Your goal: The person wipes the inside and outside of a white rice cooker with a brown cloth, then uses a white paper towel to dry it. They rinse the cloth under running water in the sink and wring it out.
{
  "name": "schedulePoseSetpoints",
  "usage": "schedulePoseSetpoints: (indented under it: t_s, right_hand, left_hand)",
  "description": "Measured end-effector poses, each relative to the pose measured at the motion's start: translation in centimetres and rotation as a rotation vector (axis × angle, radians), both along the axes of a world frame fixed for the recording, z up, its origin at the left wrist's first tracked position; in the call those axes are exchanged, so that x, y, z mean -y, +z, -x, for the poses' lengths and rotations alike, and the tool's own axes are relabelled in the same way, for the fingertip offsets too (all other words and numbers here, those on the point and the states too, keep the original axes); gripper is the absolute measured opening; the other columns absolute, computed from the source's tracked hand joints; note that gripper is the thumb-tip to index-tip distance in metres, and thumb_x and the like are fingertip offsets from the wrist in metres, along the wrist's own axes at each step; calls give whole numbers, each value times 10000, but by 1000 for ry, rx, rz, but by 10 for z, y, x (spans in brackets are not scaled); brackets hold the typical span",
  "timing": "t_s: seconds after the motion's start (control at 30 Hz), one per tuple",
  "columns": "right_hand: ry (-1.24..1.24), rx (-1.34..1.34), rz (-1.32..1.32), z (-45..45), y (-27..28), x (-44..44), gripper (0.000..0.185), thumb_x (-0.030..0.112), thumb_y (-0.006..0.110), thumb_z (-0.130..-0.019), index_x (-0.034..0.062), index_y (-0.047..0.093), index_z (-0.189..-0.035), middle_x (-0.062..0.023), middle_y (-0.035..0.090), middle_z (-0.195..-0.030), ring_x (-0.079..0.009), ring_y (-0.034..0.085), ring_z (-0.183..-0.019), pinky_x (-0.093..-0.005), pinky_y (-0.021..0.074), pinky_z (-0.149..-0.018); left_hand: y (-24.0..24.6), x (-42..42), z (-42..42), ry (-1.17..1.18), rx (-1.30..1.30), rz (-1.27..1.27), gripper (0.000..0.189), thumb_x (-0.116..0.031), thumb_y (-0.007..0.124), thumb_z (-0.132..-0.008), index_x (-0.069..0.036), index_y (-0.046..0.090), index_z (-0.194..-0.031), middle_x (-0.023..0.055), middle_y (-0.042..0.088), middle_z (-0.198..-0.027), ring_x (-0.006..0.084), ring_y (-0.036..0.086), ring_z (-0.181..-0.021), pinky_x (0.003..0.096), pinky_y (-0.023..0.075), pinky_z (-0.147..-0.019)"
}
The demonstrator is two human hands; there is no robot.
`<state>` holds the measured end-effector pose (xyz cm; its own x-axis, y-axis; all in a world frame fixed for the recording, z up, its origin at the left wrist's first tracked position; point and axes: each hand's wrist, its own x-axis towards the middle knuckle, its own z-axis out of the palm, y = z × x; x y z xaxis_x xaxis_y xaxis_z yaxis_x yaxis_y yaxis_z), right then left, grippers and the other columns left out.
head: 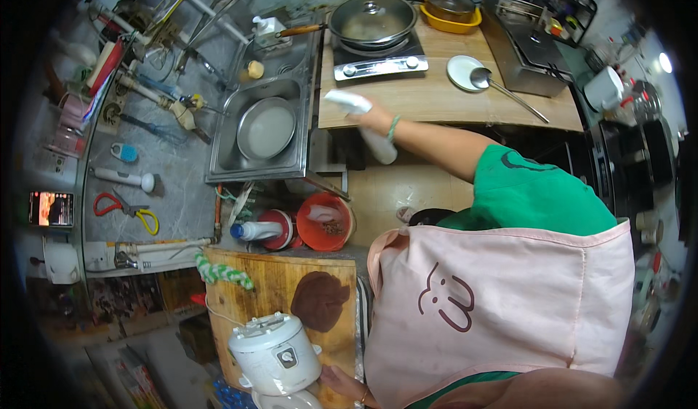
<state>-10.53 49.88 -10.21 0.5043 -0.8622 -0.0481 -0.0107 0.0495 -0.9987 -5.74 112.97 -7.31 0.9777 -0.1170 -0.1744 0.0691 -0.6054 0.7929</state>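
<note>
My right hand (pixel 373 117) is reaching out near the front edge of the wooden counter, shut on a white object (pixel 379 144). Motion blurs that object; one part sticks out above my fist and another hangs below it, so its exact kind is unclear. Lower down, my left hand (pixel 343 383) is beside a white rice cooker (pixel 278 354), fingers loosely extended by its wall; whether they touch is unclear. The cooker stands on a wooden board (pixel 267 267) with a dark brown cloth (pixel 320 301) lying behind it.
A lidded pan (pixel 372 22) sits on a cooktop (pixel 380 66). A plate (pixel 464 73) and ladle (pixel 518 101) lie right of it. The steel sink (pixel 218 161) holds a metal basin (pixel 266 128). Scissors (pixel 128 211) lie on the grey worktop (pixel 180 196). A red bucket (pixel 325 240) stands below.
</note>
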Motion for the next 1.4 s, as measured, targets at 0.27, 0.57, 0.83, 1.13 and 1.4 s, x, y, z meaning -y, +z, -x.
schedulePoseSetpoints:
  t_s: [0.27, 0.57, 0.83, 1.13, 1.4]
  right_hand:
    - [-398, -365, 300, 78, -101, 209, 470, 339, 549, -890, -17, 562, -1197, -162, 618, -1100, -264, 585, -984, -378, 444, -861]
    - [-358, -42, 135, 118, -138, 260, 522, 175, 780, -752, -32, 543, -1169, -95, 612, -1024, -181, 586, -894, -315, 488, -773]
    - [-299, -366, 341, 95, -116, 136, 495, 206, 658, -835, -20, 496, -1244, -186, 570, -1183, -274, 587, -1033, -362, 446, -922]
    - [1448, 304, 1541, -79, 106, -333, 676, 440, 603, -816, 30, 441, -1329, -152, 352, -1450, -322, 311, -1352, -496, 194, -1098]
    - [1603, 342, 1913, -133, 108, -446, 812, 478, 597, -812, -3, 325, -1406, -150, 264, -1500, -291, 224, -1398, -453, 147, -1135]
  left_hand:
    - [-11, 16, 30, 298, 98, 86, 509, -112, 593, -887, 37, 417, -1341, 135, 537, -1224, 215, 532, -1088, 322, 441, -914]
    - [-5, 21, -6, 336, 154, 428, 399, -3, 580, -869, 37, 485, -1255, 101, 556, -1235, 167, 525, -1112, 309, 394, -971]
    - [-14, 8, -19, 207, 101, 608, 426, 33, 645, -798, 38, 525, -1206, 110, 586, -1190, 180, 541, -1098, 317, 404, -967]
    - [-14, -1, -27, 91, 178, 482, 282, -30, 686, -790, 23, 623, -1059, 78, 648, -1033, 141, 577, -953, 287, 443, -864]
    - [-15, -11, -41, 60, 289, 315, 165, -118, 633, -832, 3, 645, -943, 131, 663, -913, 206, 633, -814, 315, 481, -752]
